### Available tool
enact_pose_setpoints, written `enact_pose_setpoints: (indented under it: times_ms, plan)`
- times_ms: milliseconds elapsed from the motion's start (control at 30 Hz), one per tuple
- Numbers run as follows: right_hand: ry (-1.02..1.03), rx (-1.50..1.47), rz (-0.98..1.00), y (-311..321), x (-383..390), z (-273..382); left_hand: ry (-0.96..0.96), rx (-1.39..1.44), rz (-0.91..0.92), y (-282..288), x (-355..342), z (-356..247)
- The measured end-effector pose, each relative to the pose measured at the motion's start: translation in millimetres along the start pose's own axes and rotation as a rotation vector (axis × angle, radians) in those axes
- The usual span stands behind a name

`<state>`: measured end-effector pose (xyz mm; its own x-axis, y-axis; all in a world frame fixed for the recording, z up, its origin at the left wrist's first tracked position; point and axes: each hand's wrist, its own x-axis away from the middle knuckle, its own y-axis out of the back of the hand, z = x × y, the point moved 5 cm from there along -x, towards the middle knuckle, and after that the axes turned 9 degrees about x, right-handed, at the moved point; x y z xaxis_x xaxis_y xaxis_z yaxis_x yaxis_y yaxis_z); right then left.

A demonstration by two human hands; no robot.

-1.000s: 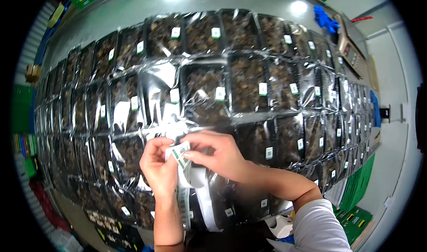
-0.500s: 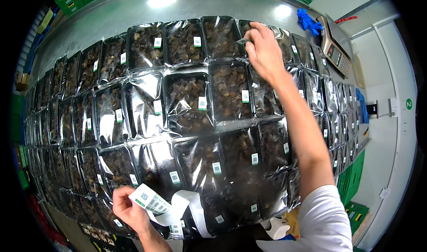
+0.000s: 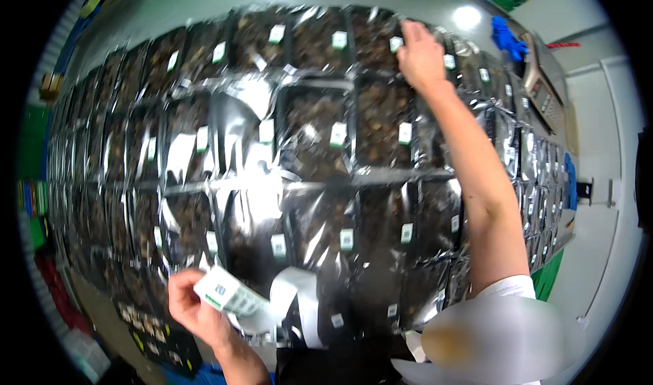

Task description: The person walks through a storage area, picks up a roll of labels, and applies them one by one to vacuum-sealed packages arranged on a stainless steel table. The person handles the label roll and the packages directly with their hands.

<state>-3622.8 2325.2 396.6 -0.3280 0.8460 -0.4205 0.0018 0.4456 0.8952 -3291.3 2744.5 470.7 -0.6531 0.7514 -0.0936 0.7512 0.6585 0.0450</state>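
Rows of black trays (image 3: 316, 106) sealed in clear shiny film cover the table; they hold dark brown, crinkled pieces, like wood ear mushrooms. My left hand (image 3: 194, 310), low on the left, pinches a curling strip of white labels (image 3: 235, 294) with green edges and square codes. Its backing loops over the nearest trays. My right hand (image 3: 423, 60) reaches to the farthest row, fingers stretched out and lying on the film. Beside its fingertips a small white label (image 3: 396, 44) sits on the tray's right side. Many other trays bear similar labels.
Past the far right trays stand a scale (image 3: 541, 89) with a keypad and, next to it, crumpled blue gloves (image 3: 507, 38). Bare metal table (image 3: 204, 7) shows behind the far row. Green crates (image 3: 34, 137) stand off at the left. A white wall (image 3: 598, 133) rises on the right.
The label my right hand held is now on the far-row tray, and its fingers have flattened beside it. The view has shifted. My left hand still holds the label strip.
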Motion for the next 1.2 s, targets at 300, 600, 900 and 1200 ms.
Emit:
enact_pose_setpoints:
  times_ms: [300,600,900,1200]
  plan:
    - [-0.05,-1.336,0.637,150,157,182,-0.104,0.177,-0.043,34,9,-27]
    - [0.573,-1.549,1.101,305,302,347,-0.205,0.177,-0.205,157,72,-96]
    - [0.608,-1.668,1.24,399,431,467,-0.277,0.281,-0.1,339,147,-101]
    - [0.354,-1.704,0.807,427,381,509,-0.026,0.031,-0.015,371,169,-85]
